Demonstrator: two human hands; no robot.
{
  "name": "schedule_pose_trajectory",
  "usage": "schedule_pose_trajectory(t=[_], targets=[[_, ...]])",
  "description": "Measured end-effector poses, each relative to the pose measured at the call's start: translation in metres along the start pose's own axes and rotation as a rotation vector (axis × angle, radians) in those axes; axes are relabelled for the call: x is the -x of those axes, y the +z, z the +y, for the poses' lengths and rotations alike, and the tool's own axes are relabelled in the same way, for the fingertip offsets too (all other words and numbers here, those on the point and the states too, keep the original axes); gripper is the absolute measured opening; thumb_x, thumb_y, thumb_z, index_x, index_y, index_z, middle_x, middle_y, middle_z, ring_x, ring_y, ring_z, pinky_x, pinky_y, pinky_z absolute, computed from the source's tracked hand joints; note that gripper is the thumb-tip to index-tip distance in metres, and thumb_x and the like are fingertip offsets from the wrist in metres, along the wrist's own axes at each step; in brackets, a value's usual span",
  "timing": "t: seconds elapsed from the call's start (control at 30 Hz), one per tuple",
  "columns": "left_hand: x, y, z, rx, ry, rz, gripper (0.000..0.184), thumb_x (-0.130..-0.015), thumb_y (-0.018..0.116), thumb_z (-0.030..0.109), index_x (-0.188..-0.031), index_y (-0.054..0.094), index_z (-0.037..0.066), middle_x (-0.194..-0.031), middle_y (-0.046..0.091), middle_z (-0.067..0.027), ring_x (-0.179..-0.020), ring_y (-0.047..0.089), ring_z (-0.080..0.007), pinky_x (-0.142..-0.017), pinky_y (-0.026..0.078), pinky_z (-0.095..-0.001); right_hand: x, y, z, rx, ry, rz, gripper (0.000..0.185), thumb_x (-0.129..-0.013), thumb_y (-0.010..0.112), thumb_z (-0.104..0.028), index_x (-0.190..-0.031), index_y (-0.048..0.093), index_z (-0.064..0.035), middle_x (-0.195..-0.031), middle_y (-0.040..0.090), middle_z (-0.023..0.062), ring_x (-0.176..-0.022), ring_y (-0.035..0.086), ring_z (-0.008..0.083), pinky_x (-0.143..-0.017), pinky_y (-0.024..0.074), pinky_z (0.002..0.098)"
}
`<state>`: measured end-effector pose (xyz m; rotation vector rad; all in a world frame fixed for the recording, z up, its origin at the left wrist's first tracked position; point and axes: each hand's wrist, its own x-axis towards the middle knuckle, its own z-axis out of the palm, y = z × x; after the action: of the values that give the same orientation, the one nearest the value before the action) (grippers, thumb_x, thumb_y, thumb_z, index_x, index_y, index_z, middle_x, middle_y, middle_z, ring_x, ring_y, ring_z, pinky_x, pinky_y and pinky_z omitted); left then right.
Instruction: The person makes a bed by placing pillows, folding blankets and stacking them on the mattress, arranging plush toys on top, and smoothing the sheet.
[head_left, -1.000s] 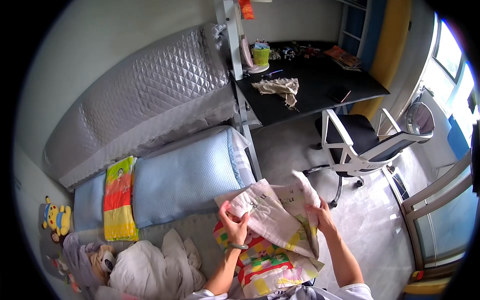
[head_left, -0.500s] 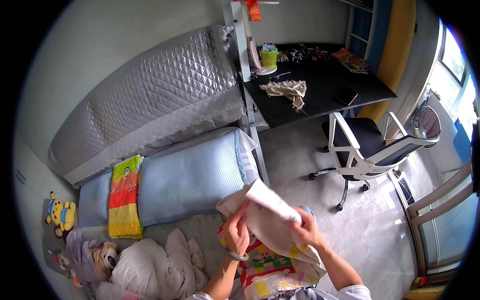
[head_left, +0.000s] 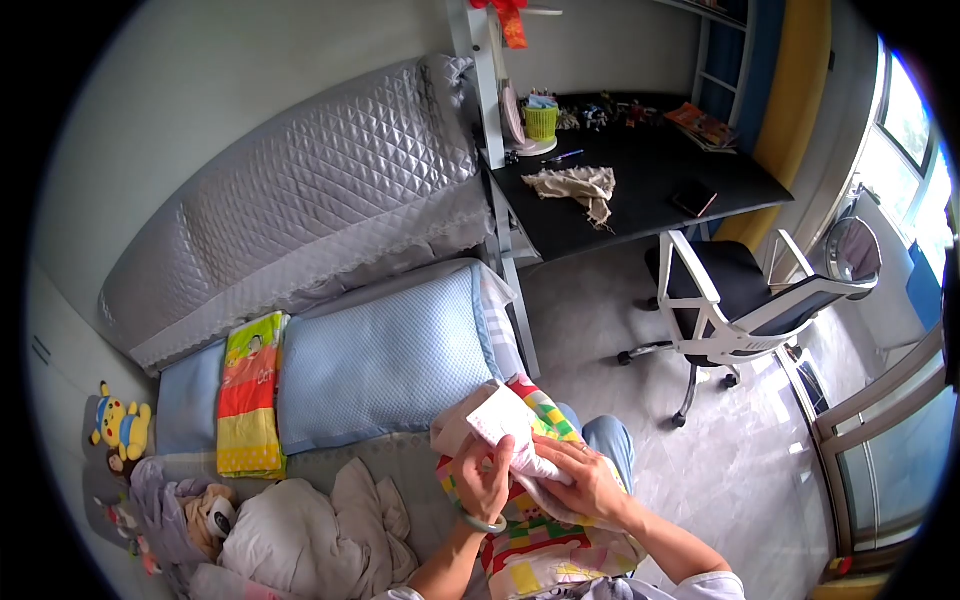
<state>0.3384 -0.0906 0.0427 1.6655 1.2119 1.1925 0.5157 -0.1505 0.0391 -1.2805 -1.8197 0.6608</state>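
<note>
Right over the person's lap, the pale cloth (head_left: 503,415) is sitting kinda folded and bunched up between both hands, with the left hand (head_left: 482,482) gripping it thumb on top and the right hand (head_left: 588,486) wrapping its fingers over the other side, so yeah, both are holding on. Some loud patterned fabric (head_left: 545,555) is spreading out underneath, right by a denim knee (head_left: 608,440). Over on the bed, a blue pillow (head_left: 385,355) is lying just past the hands, with a folded red-and-yellow textile (head_left: 250,400) resting beside it.
</note>
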Motion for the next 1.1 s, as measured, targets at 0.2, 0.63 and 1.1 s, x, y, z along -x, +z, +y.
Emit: schedule_pose_trajectory(t=[0.2,0.63,1.1], targets=[[0.03,0.02,0.025,0.108,0.373,-0.223,0.019,-0.081,0.064,0.008,-0.098,0.069,0.002,-0.092,0.067,-0.0131,-0.085,0.066,-0.0271,-0.076,0.052,-0.035,0.004,-0.005,0.062,-0.618,0.351,-0.019,0.048,-0.092,0.058,-0.038,-0.118,0.058,0.0018,-0.123,0.057,0.0161,-0.111,0.057,0.027,-0.096,0.0441,0.0373],[0.069,0.051,0.083,0.388,0.799,-0.994,0.023,-0.09,0.054,0.015,-0.107,0.065,0.003,-0.11,0.064,-0.0113,-0.102,0.061,-0.0259,-0.09,0.049,-0.0365,-0.093,0.038,0.06,0.302,0.166,-0.303,0.064,-0.077,0.066,-0.035,-0.133,0.049,-0.008,-0.121,0.055,0.0246,-0.112,0.056,0.0364,-0.095,0.0452,0.0433],[-0.055,0.004,0.091,0.177,0.659,-0.55,0.034,-0.081,0.061,-0.001,-0.112,0.067,0.01,-0.115,0.065,-0.0093,-0.106,0.06,-0.0245,-0.093,0.047,-0.0365,-0.024,-0.293,0.103,-0.782,0.174,1.019,0.04,-0.079,0.05,-0.011,-0.118,0.055,-0.0006,-0.101,0.061,0.0074,-0.088,0.059,0.0183,-0.081,0.0498,0.0304]])
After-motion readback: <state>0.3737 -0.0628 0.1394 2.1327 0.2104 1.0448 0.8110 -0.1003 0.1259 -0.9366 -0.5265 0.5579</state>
